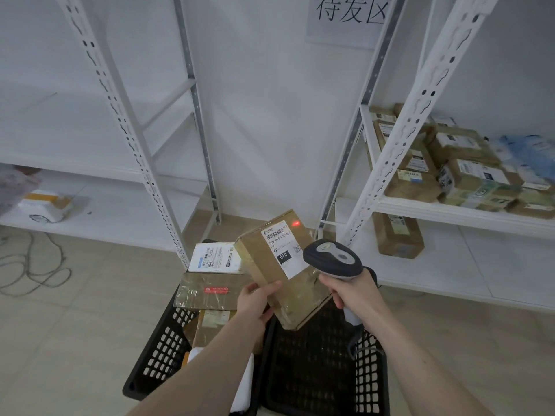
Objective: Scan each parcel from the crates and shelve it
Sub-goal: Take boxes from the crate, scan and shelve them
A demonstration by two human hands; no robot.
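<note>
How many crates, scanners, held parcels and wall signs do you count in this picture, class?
crate: 2
scanner: 1
held parcel: 1
sign: 1
Total: 5

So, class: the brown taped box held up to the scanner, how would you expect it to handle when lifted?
The brown box probably stays stiff: its edges look straight though the left hand grips only one side. It seems fairly light, since one hand carries it tilted. The glossy tape may make it somewhat slippery. The right hand holds the scanner.
</note>
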